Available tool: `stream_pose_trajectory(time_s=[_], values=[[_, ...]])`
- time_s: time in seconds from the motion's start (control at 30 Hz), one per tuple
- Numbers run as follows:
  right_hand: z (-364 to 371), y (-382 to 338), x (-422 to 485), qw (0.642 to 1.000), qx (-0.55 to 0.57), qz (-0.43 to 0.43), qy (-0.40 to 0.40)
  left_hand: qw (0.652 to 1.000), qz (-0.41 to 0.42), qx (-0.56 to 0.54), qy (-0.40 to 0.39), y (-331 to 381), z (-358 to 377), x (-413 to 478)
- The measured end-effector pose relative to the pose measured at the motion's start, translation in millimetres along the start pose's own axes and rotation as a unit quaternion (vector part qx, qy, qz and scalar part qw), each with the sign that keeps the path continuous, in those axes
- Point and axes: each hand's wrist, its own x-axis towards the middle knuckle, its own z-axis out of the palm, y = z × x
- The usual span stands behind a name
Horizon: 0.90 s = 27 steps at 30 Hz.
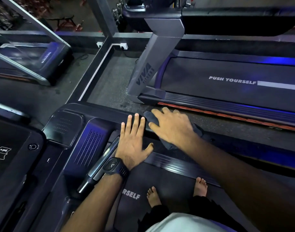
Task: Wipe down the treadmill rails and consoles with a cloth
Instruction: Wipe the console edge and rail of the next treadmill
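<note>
Head view: the right hand point(172, 127) lies spread on a dark cloth point(150, 116), pressing it onto the treadmill rail point(108, 115), fingers straight rather than curled round it. The left hand point(134, 139) rests flat on the rail just beside, fingers straight, holding nothing. Best, I judge: even pressure, long strokes along the rail, left hand lifted out of the path.

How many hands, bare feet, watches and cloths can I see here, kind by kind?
Hands: 2, the left hand and the right hand
Bare feet: 2, the left foot and the right foot
Watches: 1, the wristwatch on the left wrist
Cloths: 1, the dark cloth under the right hand
Total: 6
</note>
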Motion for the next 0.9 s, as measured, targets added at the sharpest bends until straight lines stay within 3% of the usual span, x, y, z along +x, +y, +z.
stream_pose_trajectory(time_s=[0.13,0.2,0.33,0.4,0.5,0.57,0.67,0.77,0.9], values=[[-12.8,25.1,13.8,0.986,0.068,0.107,-0.104,1.000,-0.002,0.012,0.001,1.3,1.3,-1.0],[-7.0,24.0,-2.0,0.989,0.038,0.124,-0.065,1.000,-0.005,0.013,0.002,1.7,1.7,-1.6],[3.6,2.8,-25.9,0.997,-0.051,0.040,0.030,1.000,-0.008,0.009,0.000,6.1,2.1,-0.1],[0.9,5.9,-13.6,1.000,-0.016,0.015,0.020,1.000,-0.006,0.006,-0.002,7.7,1.8,1.0],[-12.2,21.3,6.8,0.990,0.073,0.097,-0.071,1.000,-0.008,0.004,0.000,10.3,1.4,1.2],[-11.0,22.0,-0.3,0.986,0.057,0.142,-0.071,1.000,-0.005,0.004,0.003,11.8,2.2,0.5],[2.4,4.2,-32.2,0.995,-0.052,0.086,0.026,1.000,-0.004,-0.004,0.014,12.6,3.3,-0.3],[2.2,6.9,-22.7,0.999,-0.033,0.005,0.034,1.000,-0.002,-0.010,0.020,13.8,4.2,1.1],[-12.4,29.9,11.3,0.986,0.069,0.105,-0.111,1.000,-0.003,-0.003,0.018,15.2,5.2,1.1]])
